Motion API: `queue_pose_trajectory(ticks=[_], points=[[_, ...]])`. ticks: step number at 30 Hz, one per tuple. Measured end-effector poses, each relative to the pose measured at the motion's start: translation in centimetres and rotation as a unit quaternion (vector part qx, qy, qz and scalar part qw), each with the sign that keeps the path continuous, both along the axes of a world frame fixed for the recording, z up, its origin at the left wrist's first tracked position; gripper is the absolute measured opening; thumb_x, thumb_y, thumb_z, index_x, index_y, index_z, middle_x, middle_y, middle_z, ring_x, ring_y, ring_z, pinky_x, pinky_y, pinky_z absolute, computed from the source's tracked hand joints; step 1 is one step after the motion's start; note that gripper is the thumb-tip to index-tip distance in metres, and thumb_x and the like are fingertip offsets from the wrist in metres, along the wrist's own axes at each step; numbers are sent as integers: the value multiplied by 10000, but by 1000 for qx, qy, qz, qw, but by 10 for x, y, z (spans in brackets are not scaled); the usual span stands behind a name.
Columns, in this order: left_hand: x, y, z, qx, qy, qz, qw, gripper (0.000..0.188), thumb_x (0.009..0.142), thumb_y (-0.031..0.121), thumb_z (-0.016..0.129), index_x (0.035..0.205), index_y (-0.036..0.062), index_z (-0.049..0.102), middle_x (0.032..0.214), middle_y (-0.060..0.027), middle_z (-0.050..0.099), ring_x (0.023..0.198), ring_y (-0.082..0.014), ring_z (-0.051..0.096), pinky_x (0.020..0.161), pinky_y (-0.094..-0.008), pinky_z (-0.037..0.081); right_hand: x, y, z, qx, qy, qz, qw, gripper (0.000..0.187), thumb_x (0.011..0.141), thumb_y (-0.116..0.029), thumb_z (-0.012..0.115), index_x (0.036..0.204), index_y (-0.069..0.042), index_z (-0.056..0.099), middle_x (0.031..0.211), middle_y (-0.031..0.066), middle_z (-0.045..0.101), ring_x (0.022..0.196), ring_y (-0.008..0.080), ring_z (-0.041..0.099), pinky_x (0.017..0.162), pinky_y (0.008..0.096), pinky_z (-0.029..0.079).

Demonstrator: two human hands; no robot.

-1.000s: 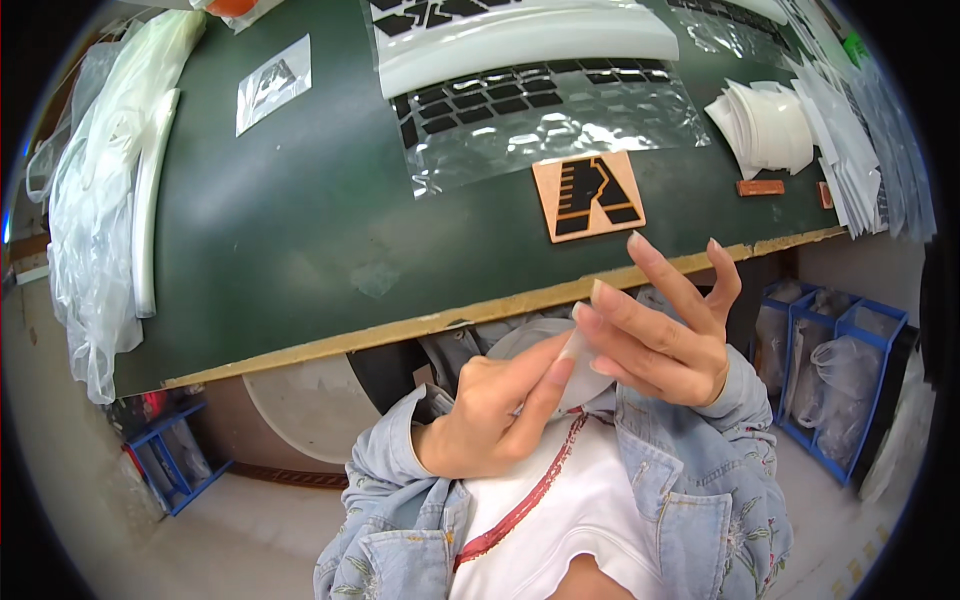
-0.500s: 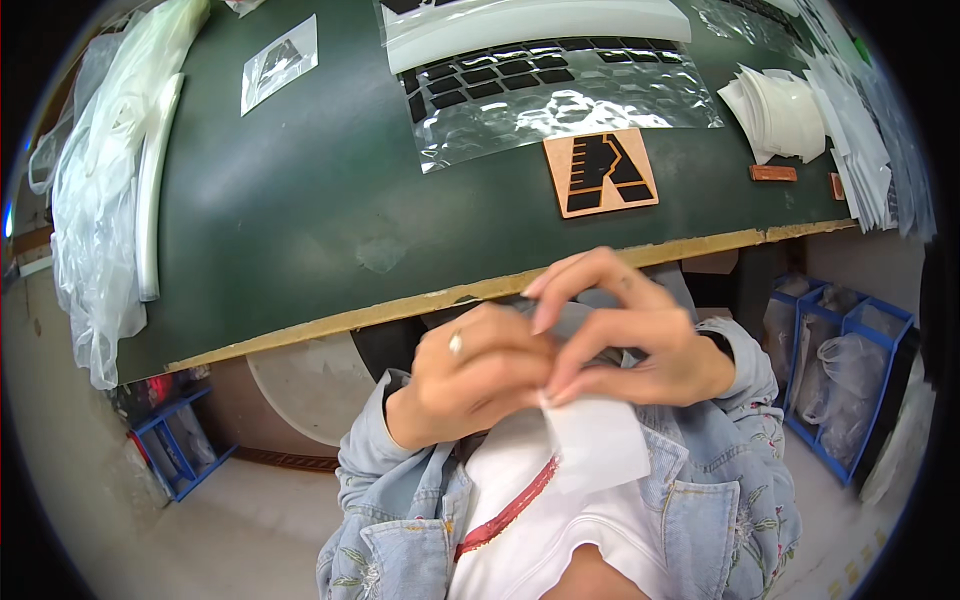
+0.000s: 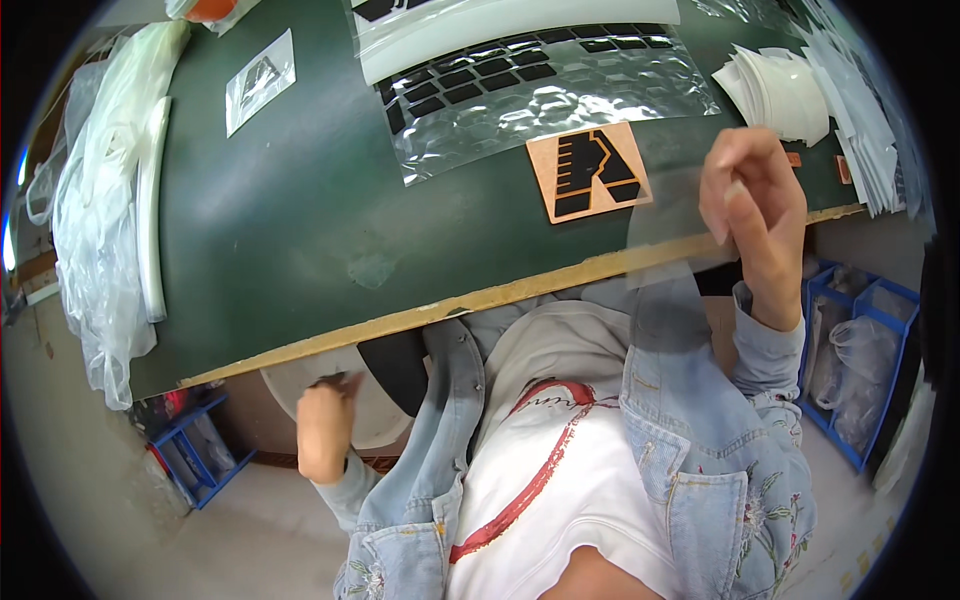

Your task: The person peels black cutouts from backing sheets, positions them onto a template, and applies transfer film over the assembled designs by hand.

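Note:
My right hand [image 3: 755, 215] is raised over the table's front edge at the right, fingers curled. From its fingertips hangs a thin see-through film sheet [image 3: 665, 235], smeared by motion. My left hand [image 3: 326, 432] is low at the left, below the table edge, closed and blurred; a dark bit shows at its fingertips, too smeared to name. Beyond the film, a square copper-coloured plate [image 3: 545, 180] with black shaped pieces on it lies near the table's front edge. No hand touches that plate.
Behind the plate lies a clear sheet [image 3: 560, 95] bearing rows of black pieces. A small clear bag [image 3: 260, 82] is farther left. Plastic bags [image 3: 100, 220] drape over the left end. White sheets [image 3: 775, 95] are stacked at right. Blue-framed bins [image 3: 860, 350] stand below the table.
My hands were together at my chest with a small white sheet; now they are apart. The right has risen over the table edge with the film; the left has dropped down and left.

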State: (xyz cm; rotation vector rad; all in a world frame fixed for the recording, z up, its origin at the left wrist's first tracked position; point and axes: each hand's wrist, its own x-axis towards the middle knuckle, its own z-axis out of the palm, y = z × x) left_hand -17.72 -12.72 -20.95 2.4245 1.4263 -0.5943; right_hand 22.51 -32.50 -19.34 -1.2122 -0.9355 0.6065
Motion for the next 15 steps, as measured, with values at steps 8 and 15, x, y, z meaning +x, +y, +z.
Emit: queue_pose_trajectory(ticks=[8,15], points=[[149,-14,51,-40,-490,-306,815,415,731,169,784,1108,2,730,948,-128,648,810,-279,610,709,-369,496,16,6,-5,-19,121,-47,991,279,997,-171,615,1199,12,554,833,-33,540,597,9,378,536,189,277],[192,-11,32,104,-365,-410,830,640,729,435,770,1322,216,671,970,-39,463,772,-212,428,710,-345,410,17,6,-6,-18,122,-57,991,296,993,-173,623,1212,15,554,842,-40,543,591,1,354,522,189,254]])
